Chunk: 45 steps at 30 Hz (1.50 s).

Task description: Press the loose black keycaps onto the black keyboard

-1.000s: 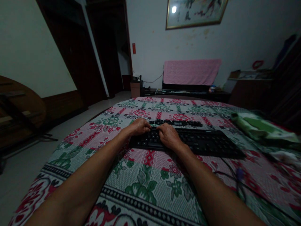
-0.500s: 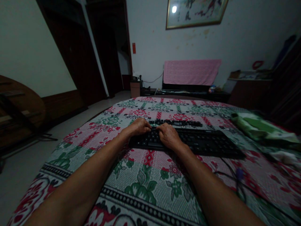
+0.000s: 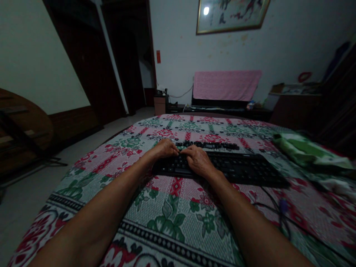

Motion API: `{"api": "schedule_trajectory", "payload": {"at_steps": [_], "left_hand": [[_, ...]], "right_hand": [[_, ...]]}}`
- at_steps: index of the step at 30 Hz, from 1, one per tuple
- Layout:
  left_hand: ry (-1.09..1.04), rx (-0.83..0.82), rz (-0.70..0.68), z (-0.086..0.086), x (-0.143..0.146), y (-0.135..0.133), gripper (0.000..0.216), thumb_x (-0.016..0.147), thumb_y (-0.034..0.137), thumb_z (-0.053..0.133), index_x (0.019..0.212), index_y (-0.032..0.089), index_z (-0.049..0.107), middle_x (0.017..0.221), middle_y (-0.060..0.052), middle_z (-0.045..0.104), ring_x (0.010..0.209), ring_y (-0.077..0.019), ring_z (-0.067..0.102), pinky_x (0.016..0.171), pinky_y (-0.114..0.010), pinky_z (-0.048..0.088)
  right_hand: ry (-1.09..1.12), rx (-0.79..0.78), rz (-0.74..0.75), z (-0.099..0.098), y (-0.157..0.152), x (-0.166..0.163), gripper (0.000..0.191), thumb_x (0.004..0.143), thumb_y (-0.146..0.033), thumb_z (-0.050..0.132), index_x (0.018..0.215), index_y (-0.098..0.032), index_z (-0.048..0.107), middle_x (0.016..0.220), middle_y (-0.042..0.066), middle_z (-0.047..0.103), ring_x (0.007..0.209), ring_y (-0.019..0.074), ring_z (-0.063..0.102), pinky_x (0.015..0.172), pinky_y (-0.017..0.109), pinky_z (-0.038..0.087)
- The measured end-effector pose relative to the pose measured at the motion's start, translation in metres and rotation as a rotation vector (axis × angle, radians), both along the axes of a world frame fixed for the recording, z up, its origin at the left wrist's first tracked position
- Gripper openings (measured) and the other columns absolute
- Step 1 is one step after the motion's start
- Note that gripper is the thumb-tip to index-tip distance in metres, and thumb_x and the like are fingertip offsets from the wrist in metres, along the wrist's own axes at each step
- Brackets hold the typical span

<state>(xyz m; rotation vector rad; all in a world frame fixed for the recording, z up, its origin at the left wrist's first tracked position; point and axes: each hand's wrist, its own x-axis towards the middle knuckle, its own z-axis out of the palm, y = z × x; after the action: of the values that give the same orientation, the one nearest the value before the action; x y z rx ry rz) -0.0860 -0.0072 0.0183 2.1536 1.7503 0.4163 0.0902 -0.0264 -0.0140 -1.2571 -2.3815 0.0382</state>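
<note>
- Both the left grip (image 3: 164,149) and the right grip (image 3: 198,160) work over the left part of the black keyboard (image 3: 244,167), their fingertips almost meeting near its far edge.
- The keyboard lies flat on the cloth-covered table (image 3: 172,211), long side toward the person; a row of small black pieces (image 3: 208,145) lies just beyond its far edge.
- The left grip is curled, its fingertips drawn close together; whether they pinch anything cannot be told.
- The right grip is loosely bent, with the index finger reaching left; whether it has hold of anything small cannot be told either.
- To do this fine fingertip work well, one grip should probably steady the spot while the other works, with light, straight pressure so the keyboard does not slide on the soft cloth.
- The right wrist is best kept light over the keys, and the fingertips clear of the row beyond, which looks easy to scatter.
- Compared with half a second ago, the right fingertips have shifted slightly left, toward the left grip, and the index finger looks straighter.
- The left grip has hardly moved; the keyboard and the row lie as they did.
</note>
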Motion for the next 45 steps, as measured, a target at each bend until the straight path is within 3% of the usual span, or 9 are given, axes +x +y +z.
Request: {"api": "schedule_trajectory", "payload": {"at_steps": [12, 28, 37, 45], "left_hand": [[-0.076, 0.0, -0.055, -0.008, -0.002, 0.004, 0.027, 0.065, 0.027, 0.06, 0.089, 0.019, 0.071, 0.075, 0.002, 0.07, 0.068, -0.0118, 0.058, 0.061, -0.019, 0.042], [0.168, 0.118, -0.259, 0.0, -0.005, 0.0, 0.029, 0.073, 0.024, 0.053, 0.097, 0.022, 0.069, 0.085, 0.001, 0.07, 0.075, -0.0127, 0.06, 0.067, -0.019, 0.041], [0.31, 0.216, -0.27, 0.004, -0.001, -0.007, 0.03, 0.075, 0.024, 0.05, 0.099, 0.026, 0.068, 0.082, -0.001, 0.071, 0.069, -0.0133, 0.059, 0.063, -0.021, 0.039], [0.402, 0.228, -0.244, 0.005, 0.004, -0.007, 0.029, 0.075, 0.026, 0.049, 0.095, 0.029, 0.069, 0.083, -0.001, 0.07, 0.078, -0.0168, 0.062, 0.065, -0.023, 0.041]], "right_hand": [[0.004, -0.014, 0.037, -0.002, 0.001, 0.001, 0.041, 0.081, -0.015, 0.04, 0.114, -0.031, 0.058, 0.106, 0.003, 0.056, 0.096, 0.0162, 0.048, 0.085, 0.028, 0.034], [0.027, -0.001, 0.043, -0.004, 0.003, 0.001, 0.034, 0.079, -0.014, 0.04, 0.105, -0.023, 0.062, 0.106, 0.005, 0.056, 0.097, 0.0169, 0.049, 0.087, 0.029, 0.035], [0.04, 0.014, 0.037, -0.008, 0.008, 0.001, 0.032, 0.079, -0.013, 0.04, 0.102, -0.019, 0.063, 0.102, 0.006, 0.057, 0.096, 0.0163, 0.051, 0.086, 0.027, 0.037], [0.043, 0.016, 0.029, -0.006, 0.006, 0.0, 0.031, 0.081, -0.015, 0.04, 0.099, -0.019, 0.064, 0.102, 0.007, 0.057, 0.095, 0.0163, 0.051, 0.086, 0.027, 0.038]]}}
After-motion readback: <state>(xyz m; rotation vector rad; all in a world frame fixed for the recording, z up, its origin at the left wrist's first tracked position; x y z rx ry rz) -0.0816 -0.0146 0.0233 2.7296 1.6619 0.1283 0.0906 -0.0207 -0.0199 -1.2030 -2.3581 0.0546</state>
